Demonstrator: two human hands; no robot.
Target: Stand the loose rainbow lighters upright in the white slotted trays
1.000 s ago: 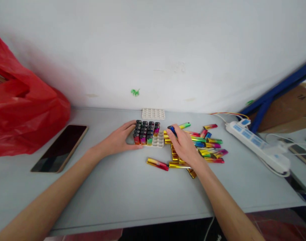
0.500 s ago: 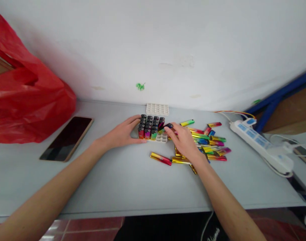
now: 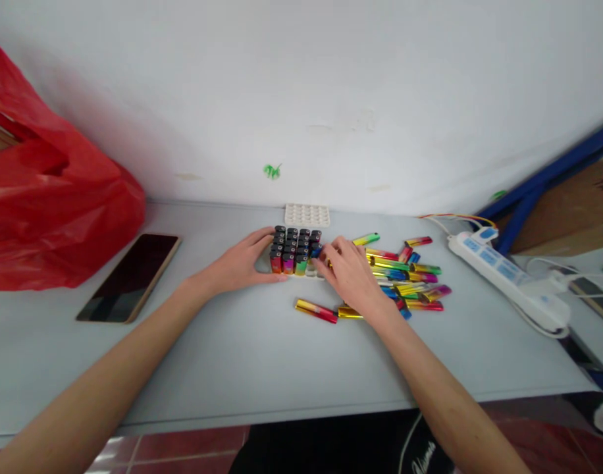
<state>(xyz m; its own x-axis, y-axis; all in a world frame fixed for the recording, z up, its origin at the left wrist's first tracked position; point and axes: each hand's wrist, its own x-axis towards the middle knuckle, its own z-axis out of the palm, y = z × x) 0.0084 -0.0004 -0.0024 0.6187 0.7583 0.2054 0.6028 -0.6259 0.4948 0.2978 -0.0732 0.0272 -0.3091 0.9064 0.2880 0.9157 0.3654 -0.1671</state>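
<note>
Upright lighters with black tops (image 3: 291,243) stand in rows in a white tray (image 3: 311,271) with small sockets. My left hand (image 3: 237,263) spans the tray's left side, thumb at the front corner and fingers at the back, gripping it. My right hand (image 3: 348,273) is over the tray's right column, its fingertips pinched on a lighter (image 3: 316,251) with some blue showing; the fingers hide part of it. Loose lighters in shiny yellow, red, green, blue and purple (image 3: 405,276) lie in a pile beside and beneath my right hand. A yellow-red lighter (image 3: 316,310) lies in front of the tray.
Behind the rows lies another white socketed tray (image 3: 307,214), near the wall. A phone (image 3: 128,278) and a red plastic bag (image 3: 59,197) are on the left. On the right are a white power strip (image 3: 509,280) with cables, a blue frame (image 3: 523,210) and a cardboard box (image 3: 573,204).
My right hand has brought the tilted lighter down and left, into the right column of the tray. My left hand keeps its place on the tray. The view has shifted slightly.
</note>
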